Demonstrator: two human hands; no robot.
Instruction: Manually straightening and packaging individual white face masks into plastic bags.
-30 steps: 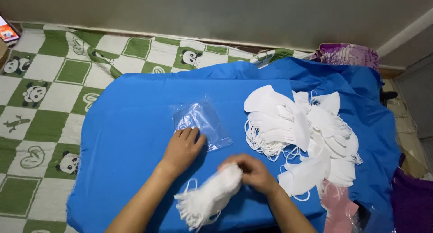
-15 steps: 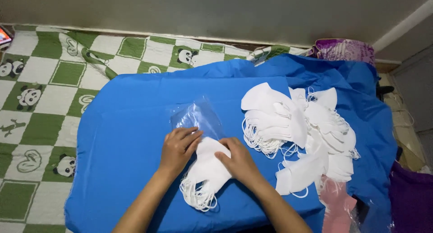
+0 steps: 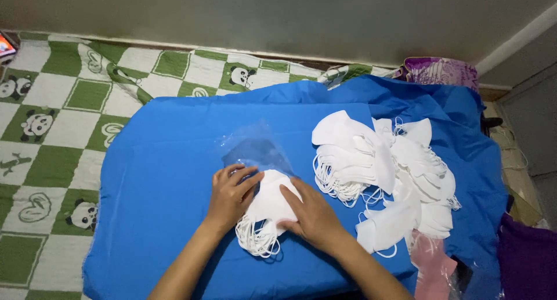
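At the far left edge of the frame, near the top, a corner of a lit phone screen point(image 3: 6, 43) peeps in, lying on a green-and-white checked blanket point(image 3: 52, 132) printed with small pandas, which fills the left side. Right of it, a bright blue cloth point(image 3: 168, 161) spreads across the middle and right of the frame. Just left of centre lies a clear plastic bag point(image 3: 255, 150), flat on the cloth, its near end touching a small stack of white face masks point(image 3: 268, 210). The left hand point(image 3: 230, 197) rests on the stack's left side where it meets the bag, fingers point(image 3: 243, 181) spread and bent loosely, pressing rather than clasping. The right hand point(image 3: 313, 216) lies flat over the stack's right side, fingers extended and open, palm down. The stack's elastic ear loops point(image 3: 255, 242) spill out toward the bottom of the frame between the two wrists. Right of centre sits a large loose pile of white masks point(image 3: 394, 178), well apart from the hands. At the lower right a pink packet point(image 3: 432, 274) pokes out below that pile, and at the upper right lies a purple patterned cloth point(image 3: 441, 72).
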